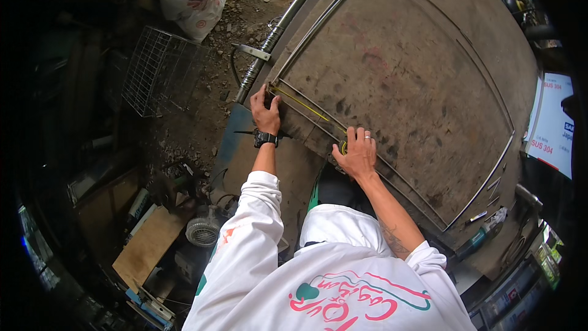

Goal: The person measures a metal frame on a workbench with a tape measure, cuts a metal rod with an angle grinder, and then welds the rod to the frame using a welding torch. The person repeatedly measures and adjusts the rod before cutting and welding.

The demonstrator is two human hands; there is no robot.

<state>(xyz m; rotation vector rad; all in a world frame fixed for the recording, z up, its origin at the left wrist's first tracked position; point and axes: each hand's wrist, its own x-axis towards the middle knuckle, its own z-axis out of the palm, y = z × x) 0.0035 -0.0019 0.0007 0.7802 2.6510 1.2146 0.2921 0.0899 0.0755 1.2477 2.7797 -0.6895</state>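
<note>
A thin metal rod frame [476, 60] lies on the brown tabletop, with its near rods running between my two hands and on to the right. The yellow blade of a tape measure [309, 106] is stretched along these near rods. At the frame's left corner, my left hand [264, 115] is closed at the blade's end, thumb and forefinger to either side of it; the exact grip is partly hidden. My right hand [359, 154] wraps round the tape measure's case, which mostly hides under the palm, and its fingers reach over the near rod.
A shiny metal pipe [262, 61] with a clamp [251, 52] runs along the table's left edge. Down on the floor are a wire cage [147, 70], a white plastic bag [195, 5] and a wooden board [148, 248]. An angle grinder [481, 236] lies at the right.
</note>
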